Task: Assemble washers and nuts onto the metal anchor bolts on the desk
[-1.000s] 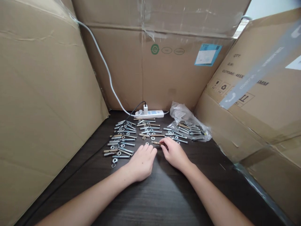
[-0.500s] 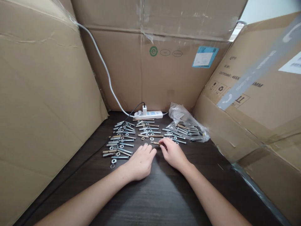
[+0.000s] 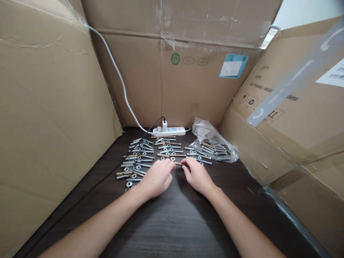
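Observation:
My right hand (image 3: 198,175) pinches a brass-coloured expansion bolt (image 3: 178,163) lying crosswise just above the dark table. The fingers of my left hand (image 3: 157,178) are closed at the bolt's left end and cover its tip. Whether a nut or washer is also between them is hidden. Behind my hands lie rows of dismantled expansion bolts, with loose bolts (image 3: 170,151), sleeves, nuts and washers. Left of my left hand is another column of bolts and sleeves (image 3: 130,165), with a nut (image 3: 129,184) at its near end, partly beside my wrist.
A clear plastic bag (image 3: 205,129) with more bolts (image 3: 215,147) lies at the back right. At the back stands a white power strip (image 3: 172,132) with a white cable (image 3: 122,84) and a black cable (image 3: 88,190). Large cardboard boxes (image 3: 188,89) wall the table on three sides.
My left hand has moved slightly up and right, from beside a washer to the bolt's left end, and its fingers have closed there. My right hand keeps its hold, nearly still.

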A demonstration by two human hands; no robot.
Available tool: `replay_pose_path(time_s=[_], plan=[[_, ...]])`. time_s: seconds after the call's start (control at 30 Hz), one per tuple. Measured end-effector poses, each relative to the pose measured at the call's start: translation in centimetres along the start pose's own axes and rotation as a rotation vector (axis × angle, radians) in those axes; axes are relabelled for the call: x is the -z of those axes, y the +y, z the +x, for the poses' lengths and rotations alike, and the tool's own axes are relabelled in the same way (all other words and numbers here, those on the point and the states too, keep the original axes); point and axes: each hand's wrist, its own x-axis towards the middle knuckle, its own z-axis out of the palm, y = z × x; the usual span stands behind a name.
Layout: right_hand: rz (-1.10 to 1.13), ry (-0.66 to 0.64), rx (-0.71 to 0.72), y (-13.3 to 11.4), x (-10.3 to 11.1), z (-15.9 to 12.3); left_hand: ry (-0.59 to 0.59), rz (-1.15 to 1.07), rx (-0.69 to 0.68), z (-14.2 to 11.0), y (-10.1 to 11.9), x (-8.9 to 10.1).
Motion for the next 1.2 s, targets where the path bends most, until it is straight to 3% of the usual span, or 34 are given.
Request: replay_pose_path(time_s=[0.1,0.23,0.8,1.2], plan=[[0.051,0.011,0.025,-0.4,-0.2,-0.1,0.183,0.002,0.097,0.2,-1.1,0.2],[0.114,-0.001,0.054,-1.1,-0.5,-0.4,0.224,-0.034,0.095,0.3,-1.5,0.4],[0.155,-0.027,-0.017,-1.2,-0.6,-0.5,0.093,0.012,0.086,0.1,-1.1,0.6],[0.139,-0.024,0.04,-1.1,-0.7,-0.5,0.025,-0.122,0.119,0.2,-1.1,0.3]])
